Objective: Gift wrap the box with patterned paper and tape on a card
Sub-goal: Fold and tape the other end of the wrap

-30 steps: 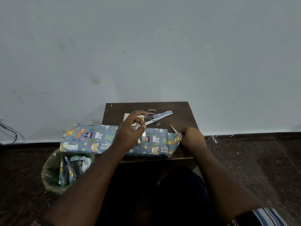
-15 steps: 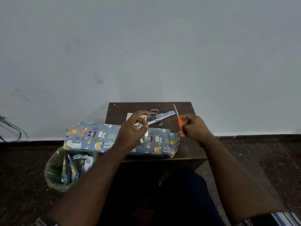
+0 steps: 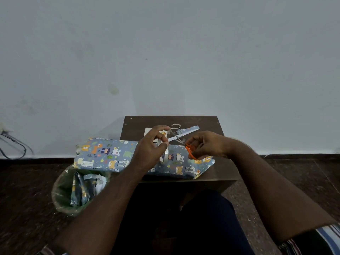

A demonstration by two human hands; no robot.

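The right hand (image 3: 207, 144) has swung its orange scissors (image 3: 190, 152) in from three o'clock to meet the tape. Nearest, the wrapped box (image 3: 110, 155) lies across the table (image 3: 217, 170). Above it, the left hand (image 3: 150, 146) grips the tape roll (image 3: 163, 155), pinching a pulled strip. Beyond lies the card (image 3: 148, 131). Slackening could let the strip curl and stick to itself.

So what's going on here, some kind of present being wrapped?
Yes. A person sits at a small table with a long box already covered in animal-print paper. The left hand holds a tape roll over the box, and the right hand brings orange-handled scissors toward it, probably to snip off a piece. A paper strip lies behind, and a bin of scraps stands on the floor.
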